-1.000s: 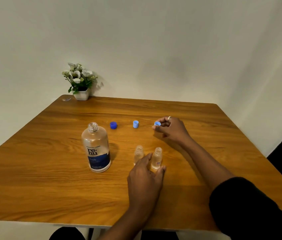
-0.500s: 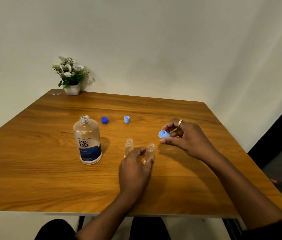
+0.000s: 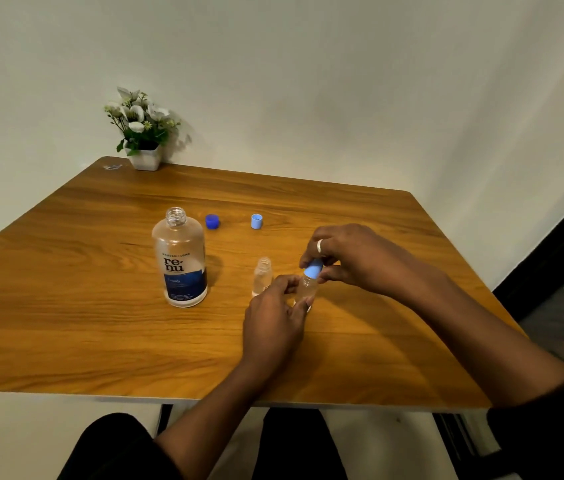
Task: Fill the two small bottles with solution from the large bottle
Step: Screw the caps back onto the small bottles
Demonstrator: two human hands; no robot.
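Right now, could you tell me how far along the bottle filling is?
Pouring looks finished: the large bottle stands upright, uncapped. In hand: the right hand sets a light blue cap on the small bottle the left hand steadies. Left: the other small bottle stands open; two caps remain behind.

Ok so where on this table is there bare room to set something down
Bare wood: left of the large bottle, the near strip along the table edge, and behind the dark blue cap and light blue cap. Crowded: around both small bottles, where left hand and right hand work.
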